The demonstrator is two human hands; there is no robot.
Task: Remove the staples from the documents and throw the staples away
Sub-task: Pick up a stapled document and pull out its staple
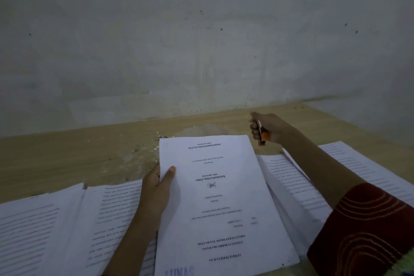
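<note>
1. Pale, stained plaster wall: fills the view from 9 through 12 to 3 o'clock. The table is pushed against it.

2. Light wooden table: carries all the work. Bare wood shows only toward 10 to 12 o'clock.

3. Loose white printed sheets: fanned at 8 o'clock and at 3 o'clock. They are judged to be sorted to either side so the centre is free for the piece in hand.

4. White printed document: the task item. It lies at centre on the table, overlapping both spreads, and its text is upside down to the wearer. A dark mark sits in its corner at 5 o'clock; whether this is a staple cannot be told.

5. Dark red patterned sleeve: at 4 o'clock, on the right arm, which crosses the sheets.

6. Left hand: at 9 o'clock of the document. The thumb lies on top and the fingers go under the edge, pinching it, probably to steady or lift it.

7. Right hand: at 1 o'clock, clear of the paper. The fingers are curled round an orange and dark hand tool, likely the staple puller, held ready.

8. Small pale scraps: scattered at 11 o'clock. Too small to identify.
</note>
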